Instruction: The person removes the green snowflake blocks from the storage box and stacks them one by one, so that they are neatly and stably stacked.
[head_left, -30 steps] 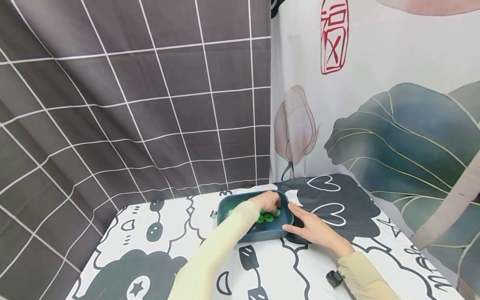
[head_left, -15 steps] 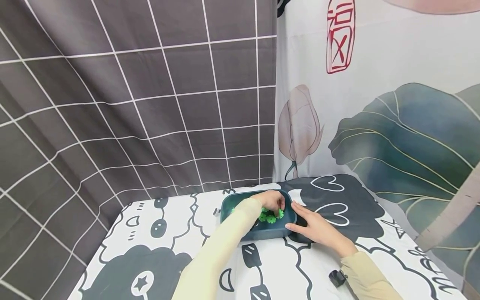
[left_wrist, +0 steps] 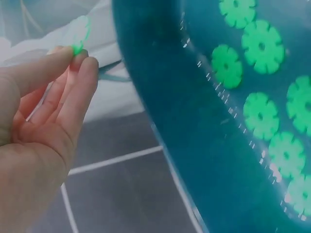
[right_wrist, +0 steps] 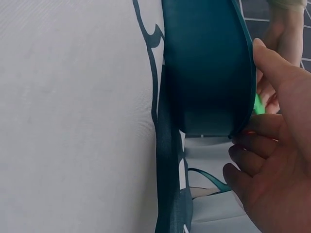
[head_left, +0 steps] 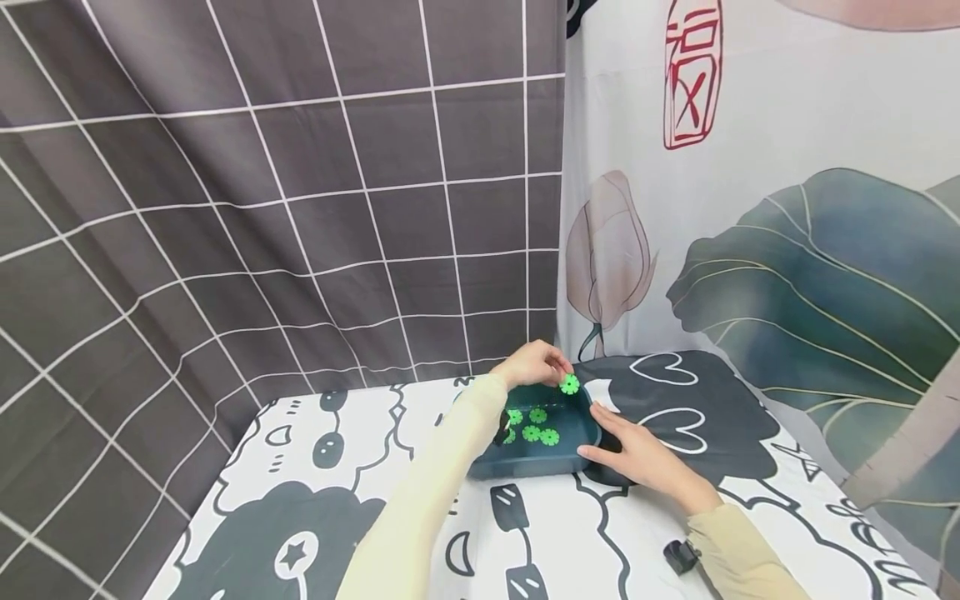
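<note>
A bright green notched disc (head_left: pixel 570 384), shaped like a small gear, is pinched at its edge between the thumb and fingertips of my left hand (head_left: pixel 536 363). That hand is above the far right part of a dark teal tray (head_left: pixel 532 467). In the left wrist view the held disc (left_wrist: pixel 83 30) is blurred and seen nearly edge-on, outside the rim. Several more green discs (head_left: pixel 550 437) lie flat on the tray's floor, some partly behind my left sleeve. My right hand (head_left: pixel 637 450) rests against the tray's right end, thumb and fingers touching the rim (right_wrist: pixel 253 63).
The tray stands on a white cloth (head_left: pixel 555 533) with black cartoon prints. A dark grid curtain (head_left: pixel 337 208) hangs behind and to the left, and a white curtain with lotus prints (head_left: pixel 750 275) hangs at the right. A small black device (head_left: pixel 680 556) sits by my right sleeve.
My left hand has risen from inside the tray toward its far edge with one green disc. The right hand keeps its place at the tray's end. The head view has shifted slightly.
</note>
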Tool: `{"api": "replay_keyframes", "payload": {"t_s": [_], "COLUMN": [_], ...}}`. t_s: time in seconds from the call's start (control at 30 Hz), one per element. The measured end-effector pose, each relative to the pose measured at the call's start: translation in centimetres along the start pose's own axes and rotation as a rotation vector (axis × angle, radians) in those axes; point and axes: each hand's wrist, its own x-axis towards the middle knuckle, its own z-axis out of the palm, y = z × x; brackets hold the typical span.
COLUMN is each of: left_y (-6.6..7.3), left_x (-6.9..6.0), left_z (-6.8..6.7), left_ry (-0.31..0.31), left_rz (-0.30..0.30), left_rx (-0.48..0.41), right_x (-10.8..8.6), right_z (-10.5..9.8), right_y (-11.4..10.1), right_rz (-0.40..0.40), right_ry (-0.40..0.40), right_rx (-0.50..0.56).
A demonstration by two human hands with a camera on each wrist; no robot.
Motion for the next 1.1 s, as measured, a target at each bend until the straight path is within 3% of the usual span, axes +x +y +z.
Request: {"api": "replay_keyframes", "payload": {"t_s": [0.13,0.4,0.63,0.83,0.97,1.1], "left_y": [0.0,-1.7,-2.7,-4.7,-6.6,-8.9], "left_x": [-0.9,-4.0,-9.4,-15.3,-18.4,-19.9], "left_z": [-2.0,-7.0,-11.8,-15.5,-15.8,-14.2], "left_ry": [0.079,0.215,0.369,0.497,0.576,0.631], "left_rz": [0.018,-0.013,-0.016,-0.044,-0.095,-0.154], "left_rx": [-0.027,-0.137,-0.155,-0.146,-0.209,-0.262], "right_x": [-0.1,-0.1,0.0,0.3,0.2,0.1], "right_z": [0.1,0.0,0.0,0.0,-0.1,-0.1], "right_y": [0.0,0.1,0.0,-0.2,-0.2,0.0], "right_rz": [-0.003,-0.009,-0.016,-0.016,-0.011,-0.007], "right_ry": [0.01,0.022,0.006,0.0,-0.004,-0.009], "right_rx": [-0.004,-0.016,-0.017,-0.016,-0.018,-0.023]}}
